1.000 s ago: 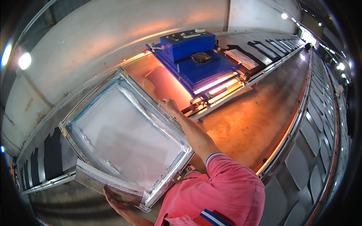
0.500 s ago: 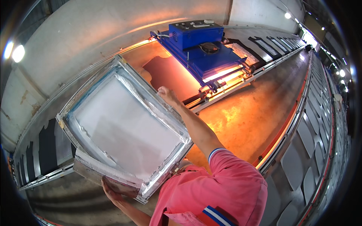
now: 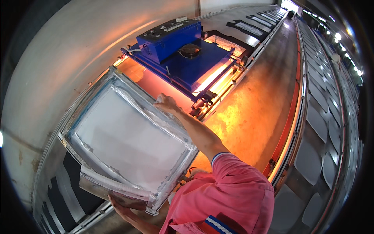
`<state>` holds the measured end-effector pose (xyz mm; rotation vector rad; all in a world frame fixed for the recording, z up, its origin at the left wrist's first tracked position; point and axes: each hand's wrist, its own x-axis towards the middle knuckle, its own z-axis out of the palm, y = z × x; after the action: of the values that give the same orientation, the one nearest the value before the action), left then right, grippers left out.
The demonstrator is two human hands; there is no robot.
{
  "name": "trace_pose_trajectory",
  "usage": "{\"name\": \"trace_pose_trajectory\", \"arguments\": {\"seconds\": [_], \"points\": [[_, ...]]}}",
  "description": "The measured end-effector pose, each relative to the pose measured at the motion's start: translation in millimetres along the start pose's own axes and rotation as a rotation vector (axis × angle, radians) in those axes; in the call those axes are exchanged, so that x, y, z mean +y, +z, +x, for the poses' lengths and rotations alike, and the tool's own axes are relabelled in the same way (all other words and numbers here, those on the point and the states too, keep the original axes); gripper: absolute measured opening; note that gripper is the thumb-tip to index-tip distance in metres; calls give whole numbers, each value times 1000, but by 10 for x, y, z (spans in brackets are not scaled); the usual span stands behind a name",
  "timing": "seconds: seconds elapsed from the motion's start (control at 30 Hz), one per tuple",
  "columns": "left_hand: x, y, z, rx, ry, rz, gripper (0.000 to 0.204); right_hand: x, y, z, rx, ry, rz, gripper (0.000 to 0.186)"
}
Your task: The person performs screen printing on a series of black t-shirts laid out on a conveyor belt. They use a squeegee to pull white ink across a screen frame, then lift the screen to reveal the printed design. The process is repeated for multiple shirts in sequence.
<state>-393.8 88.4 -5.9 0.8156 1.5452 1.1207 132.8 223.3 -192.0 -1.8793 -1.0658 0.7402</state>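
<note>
I hold a large rectangular printing screen (image 3: 128,136), a metal frame with white mesh taped along its edges, tilted over a long table. My right hand (image 3: 165,103) grips the frame's far upper edge, with the arm in a pink sleeve stretched out. The frame's near lower corner rests in my left hand (image 3: 119,206), which grips it from underneath. A blue box-shaped heater unit (image 3: 183,50) stands just beyond my right hand and casts orange light onto the table.
A long printing table (image 3: 253,105) runs away to the upper right between metal rails (image 3: 290,117). Dark fabric pieces (image 3: 249,27) lie along it in the distance. A second row of pale pallets (image 3: 315,156) runs along the right. A curved pale wall (image 3: 58,58) is at the left.
Both hands keep their grip on the screen, which has shifted only slightly. The view has swung a little, so the blue heater sits a bit differently in the picture.
</note>
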Motion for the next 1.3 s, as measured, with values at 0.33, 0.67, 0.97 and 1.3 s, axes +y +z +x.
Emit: {"name": "trace_pose_trajectory", "arguments": {"seconds": [0.33,0.67,0.97,1.3], "points": [[-26,328,429,61,-43,3,49,495,-730,-215,85,35,9,46],[-87,1012,-9,-125,-159,-226,53,710,-1901,-395,241,102,339,37],[-298,179,266,-208,96,-160,59,258,-1508,-229,153,-71,-13,51],[-215,741,-75,-148,-125,-309,55,238,-1828,-248,145,92,-75,51]]}}
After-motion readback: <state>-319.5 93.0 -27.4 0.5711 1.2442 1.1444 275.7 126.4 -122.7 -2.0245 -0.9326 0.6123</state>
